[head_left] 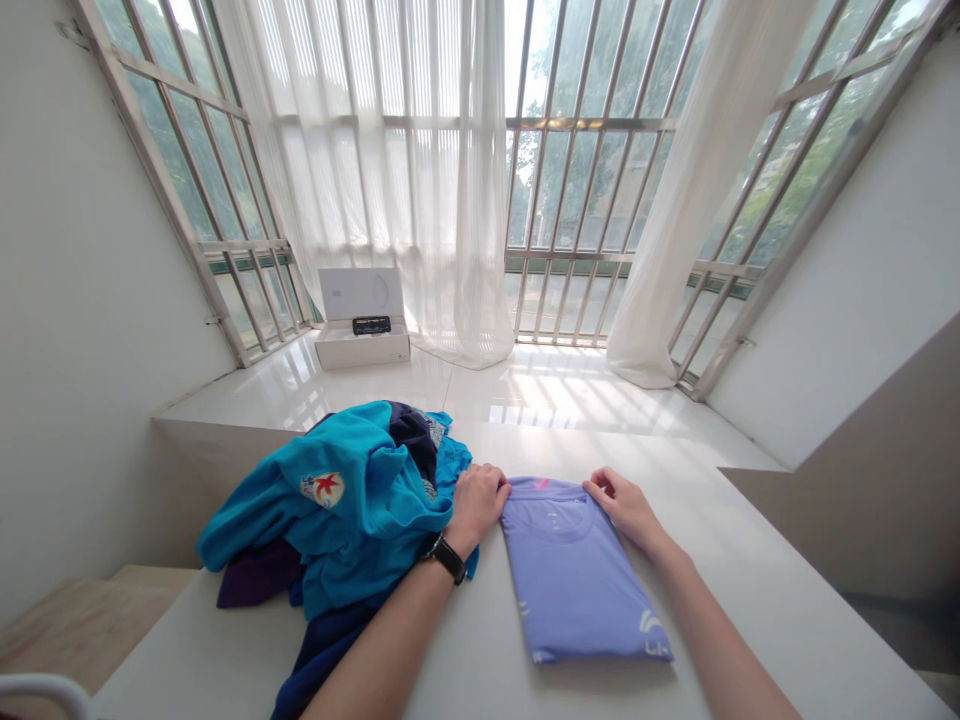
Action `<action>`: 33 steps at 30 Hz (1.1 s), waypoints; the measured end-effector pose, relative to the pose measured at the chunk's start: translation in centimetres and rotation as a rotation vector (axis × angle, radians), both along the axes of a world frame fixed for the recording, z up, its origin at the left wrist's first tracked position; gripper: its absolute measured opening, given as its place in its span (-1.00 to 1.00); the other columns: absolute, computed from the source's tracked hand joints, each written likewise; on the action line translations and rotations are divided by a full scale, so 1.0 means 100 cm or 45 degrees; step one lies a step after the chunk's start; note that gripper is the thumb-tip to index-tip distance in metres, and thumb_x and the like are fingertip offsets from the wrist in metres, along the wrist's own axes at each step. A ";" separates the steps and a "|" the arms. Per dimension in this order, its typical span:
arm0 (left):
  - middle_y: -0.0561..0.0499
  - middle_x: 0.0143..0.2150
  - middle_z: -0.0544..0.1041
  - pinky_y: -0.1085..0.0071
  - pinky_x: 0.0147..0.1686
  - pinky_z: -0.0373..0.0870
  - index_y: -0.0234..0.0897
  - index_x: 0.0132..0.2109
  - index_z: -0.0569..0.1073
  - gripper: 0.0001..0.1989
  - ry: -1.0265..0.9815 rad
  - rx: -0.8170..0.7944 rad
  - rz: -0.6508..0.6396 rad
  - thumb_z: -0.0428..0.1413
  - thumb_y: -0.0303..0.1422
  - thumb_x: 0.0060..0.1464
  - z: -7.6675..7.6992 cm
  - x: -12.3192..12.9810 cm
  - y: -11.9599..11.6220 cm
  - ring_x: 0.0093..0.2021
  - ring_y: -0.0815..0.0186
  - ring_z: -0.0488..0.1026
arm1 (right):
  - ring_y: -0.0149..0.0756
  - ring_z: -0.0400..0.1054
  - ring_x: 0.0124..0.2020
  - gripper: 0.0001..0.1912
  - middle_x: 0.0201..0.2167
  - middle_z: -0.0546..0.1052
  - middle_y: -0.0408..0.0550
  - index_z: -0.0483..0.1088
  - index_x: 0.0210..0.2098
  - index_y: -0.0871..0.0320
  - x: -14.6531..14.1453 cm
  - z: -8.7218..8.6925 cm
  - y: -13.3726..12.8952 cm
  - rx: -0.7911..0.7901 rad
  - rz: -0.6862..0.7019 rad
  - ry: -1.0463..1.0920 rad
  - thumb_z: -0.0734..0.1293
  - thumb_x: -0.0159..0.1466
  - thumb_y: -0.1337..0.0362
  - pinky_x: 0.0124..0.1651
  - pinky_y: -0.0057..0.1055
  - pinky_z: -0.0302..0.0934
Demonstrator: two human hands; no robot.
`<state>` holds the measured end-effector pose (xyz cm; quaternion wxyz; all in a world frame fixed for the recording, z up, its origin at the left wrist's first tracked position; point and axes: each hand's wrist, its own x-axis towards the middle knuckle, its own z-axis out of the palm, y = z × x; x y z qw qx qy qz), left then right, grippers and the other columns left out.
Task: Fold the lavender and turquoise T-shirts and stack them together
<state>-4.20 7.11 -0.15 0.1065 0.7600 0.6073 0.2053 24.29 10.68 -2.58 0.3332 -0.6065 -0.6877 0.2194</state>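
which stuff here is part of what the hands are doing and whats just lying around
With the hands: left hand, right hand, folded lilac T-shirt, heap of teal and navy clothes.

Just lying about: open white box, white curtains.

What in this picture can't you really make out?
All from the head camera:
Dark purple cloth and navy cloth: partly hidden under the teal top, so their shapes are unknown.
Black object in the white box: too small and far away to identify.
Pink mark on the lilac shirt: too small to read.
Watch: its face is out of sight.
Forearms: cut off by the bottom edge.
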 end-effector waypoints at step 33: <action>-0.05 -0.11 0.59 0.29 -0.04 0.29 -0.21 -0.19 0.54 -0.85 0.018 0.018 -0.017 0.08 -0.34 0.32 -0.002 0.000 0.001 -0.02 0.14 0.44 | -0.21 0.39 -0.45 -0.68 -0.48 0.55 -0.10 0.36 -0.43 0.03 0.000 0.001 0.001 -0.014 0.004 -0.001 0.27 0.16 -0.09 -0.29 -0.29 0.26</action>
